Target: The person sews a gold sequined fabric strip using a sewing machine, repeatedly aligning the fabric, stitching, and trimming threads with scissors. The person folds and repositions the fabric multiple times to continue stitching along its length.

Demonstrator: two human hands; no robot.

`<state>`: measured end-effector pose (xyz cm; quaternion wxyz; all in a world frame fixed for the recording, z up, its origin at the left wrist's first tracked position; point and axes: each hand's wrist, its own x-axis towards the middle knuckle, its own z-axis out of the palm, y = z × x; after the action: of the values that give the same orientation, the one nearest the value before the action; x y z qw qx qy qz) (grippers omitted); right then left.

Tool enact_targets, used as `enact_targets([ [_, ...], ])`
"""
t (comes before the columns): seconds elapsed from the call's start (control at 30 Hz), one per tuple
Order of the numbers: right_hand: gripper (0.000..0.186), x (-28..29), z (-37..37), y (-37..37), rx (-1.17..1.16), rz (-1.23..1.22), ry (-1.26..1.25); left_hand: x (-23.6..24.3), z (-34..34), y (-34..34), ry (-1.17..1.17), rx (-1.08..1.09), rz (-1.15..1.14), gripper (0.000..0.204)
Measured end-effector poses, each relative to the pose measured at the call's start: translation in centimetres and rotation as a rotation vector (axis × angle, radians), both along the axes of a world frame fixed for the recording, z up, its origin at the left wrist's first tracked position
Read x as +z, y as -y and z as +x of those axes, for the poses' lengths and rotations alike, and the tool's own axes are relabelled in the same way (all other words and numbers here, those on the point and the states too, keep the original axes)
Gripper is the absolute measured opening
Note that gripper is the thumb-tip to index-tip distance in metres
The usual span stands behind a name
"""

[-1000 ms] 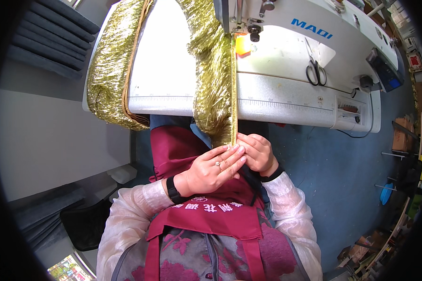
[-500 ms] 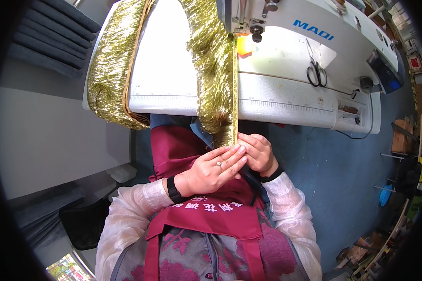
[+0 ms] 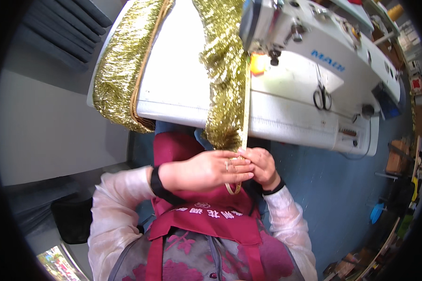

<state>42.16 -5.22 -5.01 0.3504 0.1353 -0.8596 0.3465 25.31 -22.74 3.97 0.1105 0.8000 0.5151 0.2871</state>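
A strip of gold tinsel fringe hangs over the front edge of the sewing table, with a narrow pale-gold band along its right side. The band runs from below the sewing machine's head down to my hands. My left hand lies across the fringe's lower end, its fingers together and bent over it. Pressed against those fingertips, my right hand pinches the band with thumb and curled fingers. A small loop of band dangles beneath both hands. My fingers hide the exact grip.
More gold fringe lies folded on the table's left end. Black-handled scissors rest on the white sewing table, under the machine arm. An orange piece sits by the needle area. Boxes and clutter line the floor at far right.
The whole view has shifted, putting the machine and table lower and farther right. My left hand has turned flatter across the fringe. A loop of band now shows below my hands.
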Motion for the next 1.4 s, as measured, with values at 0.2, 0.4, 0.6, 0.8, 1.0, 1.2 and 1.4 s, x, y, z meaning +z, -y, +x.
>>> enact_targets([
  [0.2,0.022,1.4,-0.2,0.0,-0.014,0.112,0.060,1.2,-19.1,-11.6,0.945,0.088,-0.947,0.035],
  [0.4,0.018,2.9,-0.6,0.5,-0.028,0.168,0.137,1.3,-34.4,-23.7,0.527,0.292,-1.107,0.039],
  [0.6,0.021,3.6,-1.3,0.9,-0.011,0.163,0.096,2.6,-40.2,-26.5,0.342,0.656,-0.241,0.037],
  [0.8,0.022,3.7,-2.1,1.0,0.027,0.189,0.007,6.3,-29.9,-18.5,-0.385,1.067,-0.327,0.018],
  [1.0,0.025,3.6,-1.9,1.1,-0.010,0.236,0.002,5.3,-12.5,-8.3,-0.620,0.485,-0.367,0.029],
  [1.2,0.015,2.6,-1.4,1.1,-0.011,0.197,-0.046,-0.4,-3.3,-4.2,-0.423,0.295,-0.100,0.045],
  [1.4,0.017,0.8,0.5,1.1,-0.107,0.326,-0.077,-3.2,1.7,0.3,-0.066,0.401,0.138,0.056],
])
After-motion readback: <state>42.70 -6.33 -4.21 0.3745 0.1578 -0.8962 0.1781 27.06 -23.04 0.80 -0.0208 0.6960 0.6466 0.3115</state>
